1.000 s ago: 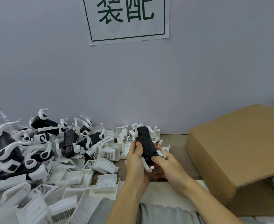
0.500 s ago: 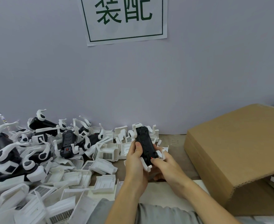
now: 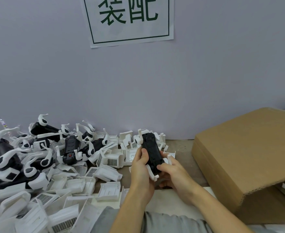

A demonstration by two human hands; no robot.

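Head camera looks down on a person holding a black drone body (image 3: 151,151) upright between both hands, lifted just above the worktop (image 3: 180,147) and in front of the wall. The left hand (image 3: 141,170) is wrapped round its left flank, thumb (image 3: 144,153) laid along the edge. The right hand (image 3: 173,172) curls round the lower end from the other side, its thumb (image 3: 161,166) pressed onto the black face near the bottom. White arms stick out of the body, one at the top left (image 3: 140,137) and one at the bottom (image 3: 153,176) between the two wrists.

From where I stand this looks like seating or checking a part at the lower end. I'd say the thing to do is let the left hand act as the vice, steady and square, while the right thumb pushes straight into the body, not at a slant, so that nothing snaps in crooked. Those thin white arms look easy to bend, so the fingers ought to bear on the black shell rather than on them. Whether the part under the thumb is fully home I cannot tell; the thumb covers it.

To the left lies a heap of loose white shells (image 3: 81,184), with finished black-and-white units (image 3: 71,148) piled behind. A cardboard box (image 3: 249,157) sits to the right, and a paper sign (image 3: 130,21) hangs on the wall.
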